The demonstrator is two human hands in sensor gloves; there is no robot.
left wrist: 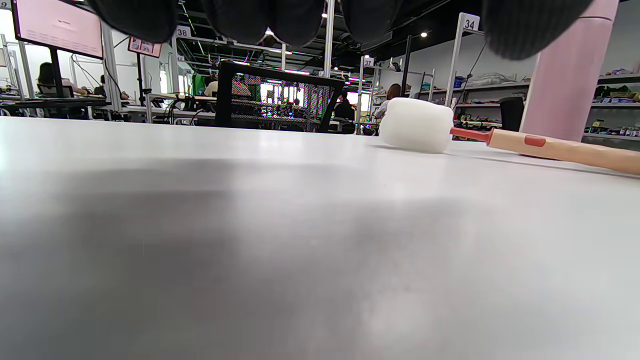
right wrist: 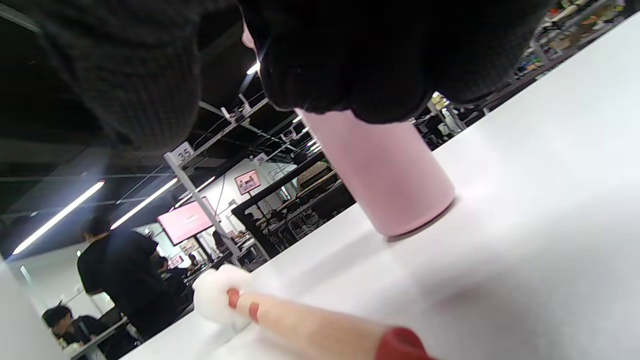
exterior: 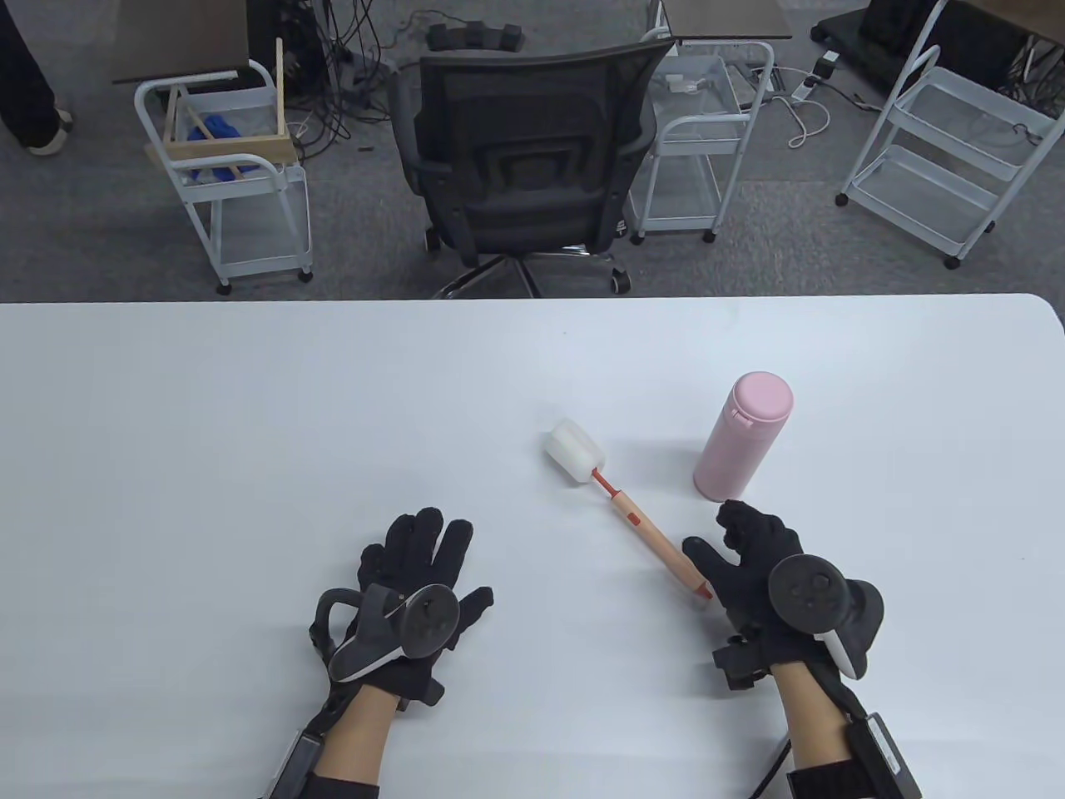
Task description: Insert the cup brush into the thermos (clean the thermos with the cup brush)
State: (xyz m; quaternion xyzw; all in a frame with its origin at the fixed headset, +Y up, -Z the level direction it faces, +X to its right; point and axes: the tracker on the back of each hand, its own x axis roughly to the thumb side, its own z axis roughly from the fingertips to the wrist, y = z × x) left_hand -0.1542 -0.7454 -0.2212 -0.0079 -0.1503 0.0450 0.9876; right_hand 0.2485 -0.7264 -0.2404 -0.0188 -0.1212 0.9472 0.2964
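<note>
Cup brush (exterior: 626,514) flat on white tabletop (exterior: 250,416), sponge head away, beside upright pink thermos (exterior: 743,436). Right hand (exterior: 761,574) over handle end, grip unclear. Left hand (exterior: 412,595) spread, fingers (exterior: 433,533) open, holding nothing.

Black office chair (exterior: 522,158) and white carts (exterior: 241,179) behind table (exterior: 250,416)

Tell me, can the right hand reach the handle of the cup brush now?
Probably yes. The right hand is open just beside the handle end of the cup brush, which lies flat on the table; nothing lies between them.
</note>
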